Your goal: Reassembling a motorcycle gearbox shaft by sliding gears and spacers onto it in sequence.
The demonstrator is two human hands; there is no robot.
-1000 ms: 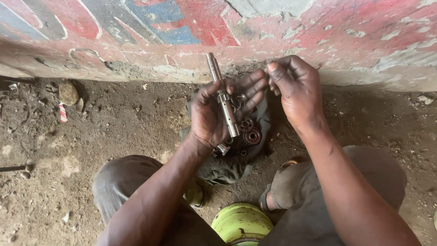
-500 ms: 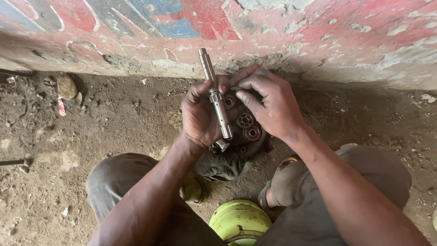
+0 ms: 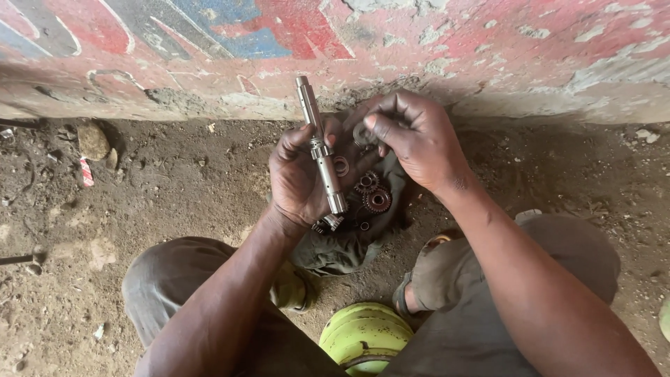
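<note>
Gripping a slim, stepped steel shaft, toothed at its lower end, the left hand holds it tilted over a dark cloth bearing small gears | packed dirt ground below a peeling painted wall | shaft lies across left palm, fingers curled round it | right hand pinches a small ring just beside the shaft.

steel splined shaft, near upright, gripped
</note>
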